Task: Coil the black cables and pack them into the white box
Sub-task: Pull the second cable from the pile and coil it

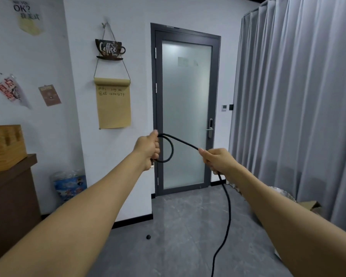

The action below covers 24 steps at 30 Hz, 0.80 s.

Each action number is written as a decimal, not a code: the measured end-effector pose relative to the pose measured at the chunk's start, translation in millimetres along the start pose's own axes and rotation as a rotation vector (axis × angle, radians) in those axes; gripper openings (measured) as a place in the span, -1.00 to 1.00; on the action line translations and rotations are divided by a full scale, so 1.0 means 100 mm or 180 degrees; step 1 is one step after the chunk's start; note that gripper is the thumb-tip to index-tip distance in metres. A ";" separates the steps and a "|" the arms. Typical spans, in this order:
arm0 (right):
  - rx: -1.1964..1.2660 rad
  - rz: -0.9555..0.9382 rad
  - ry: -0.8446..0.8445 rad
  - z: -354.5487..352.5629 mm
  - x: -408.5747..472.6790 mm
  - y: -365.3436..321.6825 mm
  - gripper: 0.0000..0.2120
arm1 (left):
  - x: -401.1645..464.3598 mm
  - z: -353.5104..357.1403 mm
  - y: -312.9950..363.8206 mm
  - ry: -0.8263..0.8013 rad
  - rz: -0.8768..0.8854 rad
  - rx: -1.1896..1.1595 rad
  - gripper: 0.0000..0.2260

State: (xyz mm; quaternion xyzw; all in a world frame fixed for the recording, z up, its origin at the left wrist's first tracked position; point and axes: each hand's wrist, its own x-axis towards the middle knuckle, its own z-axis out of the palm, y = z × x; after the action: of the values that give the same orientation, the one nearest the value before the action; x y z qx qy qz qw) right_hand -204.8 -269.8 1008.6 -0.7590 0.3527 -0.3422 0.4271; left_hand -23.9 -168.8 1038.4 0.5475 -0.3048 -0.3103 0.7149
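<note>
Both arms out, hands apart — left hand (148,149) clamped on 1 loop of the black cable (185,143), right hand (218,159) gripping the strand beyond it — slack hanging below the right hand.

Cable (185,143) between left hand (148,149) and right hand (218,160), door (186,112) behind.

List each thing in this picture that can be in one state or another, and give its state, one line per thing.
Black cable: one loop formed, the rest hanging to the floor.
Left hand: gripping the loop.
Right hand: gripping the cable's run.
Glass door: closed.
Grey curtain: drawn.
Paper roll: partly unrolled.
</note>
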 end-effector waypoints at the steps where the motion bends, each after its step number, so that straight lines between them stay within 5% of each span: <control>1: 0.0061 0.0076 0.0099 -0.04 -0.03 0.09 -0.58 | 0.03 -0.08 0.03 0.0180 -0.0027 -0.0152 -0.66; 9: -0.0777 -0.0401 0.0707 -0.09 -0.06 0.26 -0.82 | 0.15 -0.41 0.10 0.0805 0.0151 -0.0171 -0.66; 14: -0.3220 -0.1150 0.0525 0.12 -0.13 -0.15 -0.75 | 0.18 -0.38 0.11 0.0625 0.0663 0.0441 -0.66; 16: -0.3594 -0.1503 0.0176 0.19 -0.18 -0.35 -0.79 | 0.17 -0.39 0.09 0.0515 0.0780 0.0719 -0.66; 19: -0.3374 -0.1772 -0.0403 0.27 -0.20 -0.64 -0.85 | 0.13 -0.35 0.03 0.0208 0.0866 0.0894 -0.67; 24: -0.1662 -0.1694 -0.0928 0.31 -0.19 -0.91 -0.86 | -0.04 -0.21 -0.01 -0.0387 0.0824 0.0936 -0.68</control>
State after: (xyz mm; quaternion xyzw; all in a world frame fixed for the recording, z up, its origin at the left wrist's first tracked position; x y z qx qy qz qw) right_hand -167.1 -206.6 1072.9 -0.9475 0.1546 -0.2285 0.1618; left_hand -10.3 -153.3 1032.8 0.5824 -0.4573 -0.2004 0.6415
